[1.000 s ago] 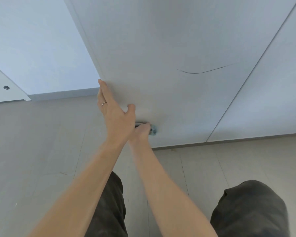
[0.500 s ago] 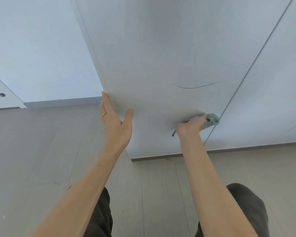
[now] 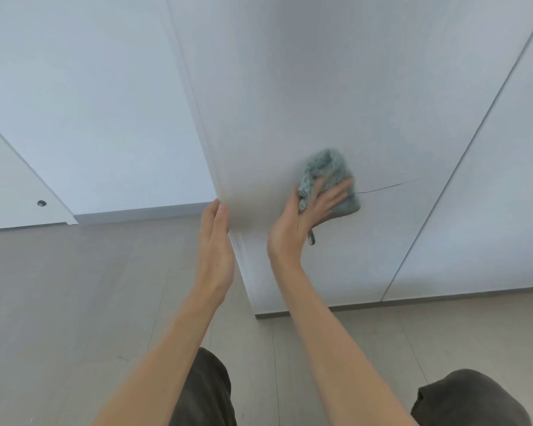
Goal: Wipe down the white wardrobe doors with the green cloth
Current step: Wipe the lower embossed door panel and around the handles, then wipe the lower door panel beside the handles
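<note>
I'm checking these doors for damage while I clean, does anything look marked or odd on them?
Yes. A thin dark curved line runs across the white wardrobe door, starting beside the green cloth under the right hand and trailing right. Scratch, hair or pen mark, I cannot tell which.

At frame centre, our right hand (image 3: 302, 222) presses the fluffy green cloth (image 3: 326, 176) flat against the white wardrobe door (image 3: 320, 87); our left hand (image 3: 214, 241) touches its edge.
</note>
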`<control>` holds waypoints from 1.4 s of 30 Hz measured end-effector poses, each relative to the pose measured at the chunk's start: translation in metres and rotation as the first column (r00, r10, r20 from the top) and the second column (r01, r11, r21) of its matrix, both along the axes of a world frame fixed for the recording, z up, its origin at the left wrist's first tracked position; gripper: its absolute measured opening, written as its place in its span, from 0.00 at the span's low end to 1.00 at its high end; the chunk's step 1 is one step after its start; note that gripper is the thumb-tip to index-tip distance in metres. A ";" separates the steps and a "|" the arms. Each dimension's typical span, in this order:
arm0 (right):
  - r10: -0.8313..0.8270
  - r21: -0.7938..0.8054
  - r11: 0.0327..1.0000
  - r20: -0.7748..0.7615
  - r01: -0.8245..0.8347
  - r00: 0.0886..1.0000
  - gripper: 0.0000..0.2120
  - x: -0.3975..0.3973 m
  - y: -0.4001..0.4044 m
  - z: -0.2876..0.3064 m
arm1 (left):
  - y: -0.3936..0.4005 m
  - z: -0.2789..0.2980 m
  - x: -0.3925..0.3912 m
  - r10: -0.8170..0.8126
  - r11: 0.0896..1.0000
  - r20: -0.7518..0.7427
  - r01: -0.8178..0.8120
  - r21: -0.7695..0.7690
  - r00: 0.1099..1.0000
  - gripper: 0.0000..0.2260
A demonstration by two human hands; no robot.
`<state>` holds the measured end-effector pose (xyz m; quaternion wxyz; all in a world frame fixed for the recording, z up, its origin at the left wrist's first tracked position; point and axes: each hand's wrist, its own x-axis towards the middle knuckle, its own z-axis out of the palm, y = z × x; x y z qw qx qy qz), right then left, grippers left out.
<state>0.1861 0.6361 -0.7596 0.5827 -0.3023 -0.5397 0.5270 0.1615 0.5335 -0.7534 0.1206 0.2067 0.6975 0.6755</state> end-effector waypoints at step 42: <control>-0.508 0.747 0.661 0.375 0.071 0.775 0.30 0.075 0.128 0.139 | 0.095 0.188 0.008 -0.079 0.994 -0.932 0.094 -0.049 0.354 0.27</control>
